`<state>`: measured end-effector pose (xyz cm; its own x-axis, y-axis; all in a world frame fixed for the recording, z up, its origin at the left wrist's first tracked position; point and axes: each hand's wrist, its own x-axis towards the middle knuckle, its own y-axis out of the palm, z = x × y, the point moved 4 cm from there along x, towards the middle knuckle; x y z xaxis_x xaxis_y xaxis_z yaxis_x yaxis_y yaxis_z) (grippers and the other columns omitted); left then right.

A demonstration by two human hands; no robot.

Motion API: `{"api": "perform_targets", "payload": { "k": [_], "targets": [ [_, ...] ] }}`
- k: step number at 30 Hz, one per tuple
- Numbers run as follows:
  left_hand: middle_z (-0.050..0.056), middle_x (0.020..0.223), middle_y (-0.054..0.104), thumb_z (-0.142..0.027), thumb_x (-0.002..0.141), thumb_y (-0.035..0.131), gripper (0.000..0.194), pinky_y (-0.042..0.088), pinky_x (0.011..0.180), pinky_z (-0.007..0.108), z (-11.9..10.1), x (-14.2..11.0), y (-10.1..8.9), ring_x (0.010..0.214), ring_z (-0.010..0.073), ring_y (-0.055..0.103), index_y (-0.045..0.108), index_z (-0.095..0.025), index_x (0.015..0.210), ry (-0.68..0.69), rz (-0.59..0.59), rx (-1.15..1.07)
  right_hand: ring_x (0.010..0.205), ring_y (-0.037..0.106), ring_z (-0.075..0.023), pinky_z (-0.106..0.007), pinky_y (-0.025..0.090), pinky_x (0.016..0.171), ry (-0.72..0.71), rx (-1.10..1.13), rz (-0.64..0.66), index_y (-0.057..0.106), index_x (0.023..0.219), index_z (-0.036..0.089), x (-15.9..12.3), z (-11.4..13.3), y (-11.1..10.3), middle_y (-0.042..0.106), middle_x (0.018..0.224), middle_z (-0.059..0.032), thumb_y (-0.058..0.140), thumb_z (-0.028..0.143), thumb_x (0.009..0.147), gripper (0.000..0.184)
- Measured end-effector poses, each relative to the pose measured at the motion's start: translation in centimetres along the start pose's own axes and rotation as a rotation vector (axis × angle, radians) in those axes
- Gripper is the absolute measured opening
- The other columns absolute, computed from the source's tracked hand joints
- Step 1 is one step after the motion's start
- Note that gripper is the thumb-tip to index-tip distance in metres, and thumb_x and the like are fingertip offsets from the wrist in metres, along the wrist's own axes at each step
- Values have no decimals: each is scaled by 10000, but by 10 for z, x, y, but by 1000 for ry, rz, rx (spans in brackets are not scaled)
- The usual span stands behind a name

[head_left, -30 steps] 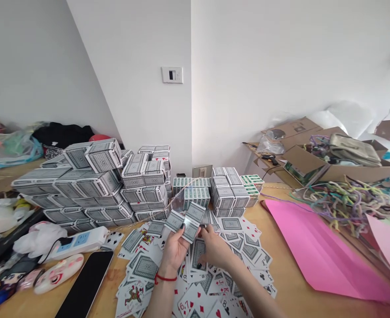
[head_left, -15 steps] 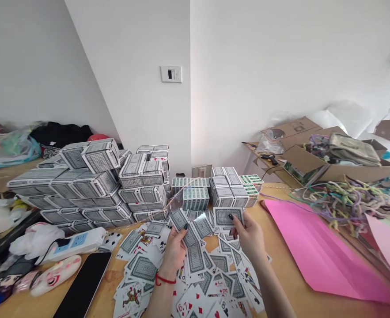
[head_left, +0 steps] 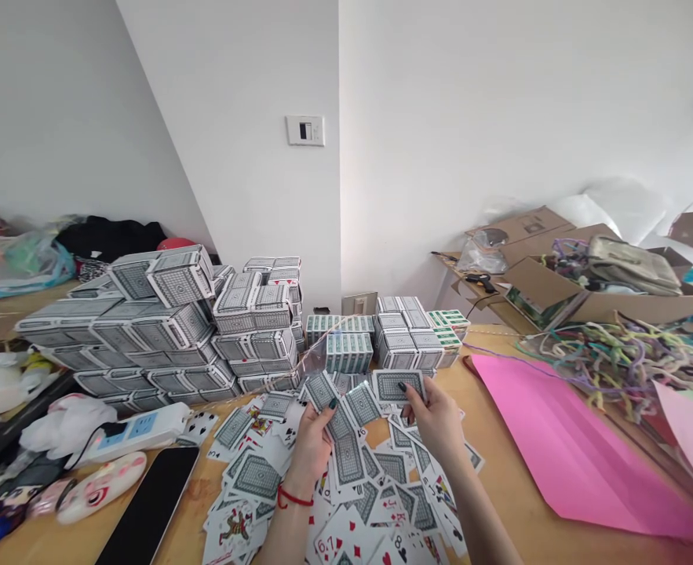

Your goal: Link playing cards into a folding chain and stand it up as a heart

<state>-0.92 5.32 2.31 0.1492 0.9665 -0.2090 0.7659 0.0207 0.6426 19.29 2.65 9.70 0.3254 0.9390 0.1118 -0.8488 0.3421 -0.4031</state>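
My left hand [head_left: 311, 441], with a red cord bracelet [head_left: 295, 496] at the wrist, pinches a few playing cards [head_left: 320, 390] face down, the thumb on top. In my right hand [head_left: 437, 416] a single-looking playing card [head_left: 398, 386] is gripped by its right side, grey patterned back towards me; whether more lie beneath it I cannot tell. Under both hands spreads a loose heap of playing cards [head_left: 346, 535], some face up, some face down. Just behind them stand green-sided card blocks [head_left: 349, 353] and grey-backed card blocks [head_left: 402, 345].
Tall stacks of card blocks [head_left: 151, 329] rise at the left. Nearer lie a power strip [head_left: 140, 433], a black phone [head_left: 149, 506] and an oval painted item [head_left: 102, 486]. To the right are pink paper [head_left: 563, 439], tangled fuzzy cords [head_left: 610, 361] and an open cardboard box [head_left: 605, 302].
My right hand has moved slightly left with its card, nearer to my left hand. The left hand keeps its cards in almost the same place.
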Motion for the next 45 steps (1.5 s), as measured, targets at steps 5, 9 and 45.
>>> {"api": "perform_targets", "payload": {
  "k": [5,9,45],
  "targets": [
    [83,1035,663,-234,645,684,440,429,907,364,-3,-2,1,1015,248,583,591,-206,1075,-9,-42,26,402,513,-139,-222,375,455,-27,-82,75,364,590,229,-2,0,6,532,416,31,417,426,793,288],
    [99,1069,646,-254,653,675,420,437,885,367,0,-1,-4,1052,258,560,594,-210,1063,-35,-72,59,398,501,-135,-216,357,436,7,-126,220,368,617,231,-3,-6,11,527,429,40,380,352,800,219],
    [96,1248,528,-156,645,649,595,379,950,367,2,-9,12,1157,249,473,446,-225,1200,-21,-1,223,487,383,-81,-191,362,471,136,218,417,501,700,195,1,-56,36,421,579,57,473,449,746,260]
  ]
}}
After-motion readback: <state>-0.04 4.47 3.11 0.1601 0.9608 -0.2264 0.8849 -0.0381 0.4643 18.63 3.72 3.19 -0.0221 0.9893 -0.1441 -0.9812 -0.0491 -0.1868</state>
